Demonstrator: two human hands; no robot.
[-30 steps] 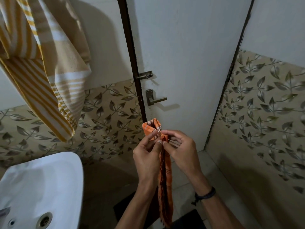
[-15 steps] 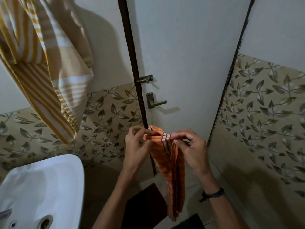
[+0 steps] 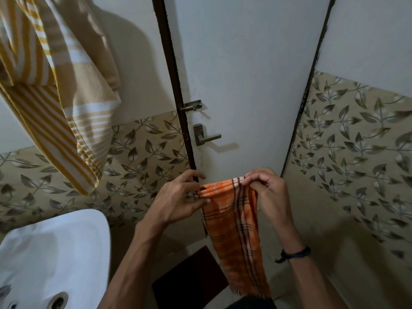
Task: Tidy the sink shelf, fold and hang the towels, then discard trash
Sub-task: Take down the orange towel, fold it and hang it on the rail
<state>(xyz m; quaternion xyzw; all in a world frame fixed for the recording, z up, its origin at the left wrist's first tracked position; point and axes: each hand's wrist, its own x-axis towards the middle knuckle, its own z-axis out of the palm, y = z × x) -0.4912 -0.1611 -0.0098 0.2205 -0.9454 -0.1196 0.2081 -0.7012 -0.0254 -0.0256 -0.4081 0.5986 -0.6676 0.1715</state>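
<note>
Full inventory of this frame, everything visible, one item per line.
orange checked towel: 1, orange with dark lines, hanging from both hands, centre
striped towel: 1, yellow and white, hanging upper left
sink: 1, white, lower left
drain: 1, metal, in the sink
door: 1, white, centre back
door handle: 1, metal, door's left edge
bolt: 1, metal, above the handle
leaf tiles: beige with dark leaves, lower walls
mat: 1, dark, floor below the hands
wristband: 1, dark, right wrist
left hand: pinches the orange towel's top edge
right hand: pinches the same edge
</note>
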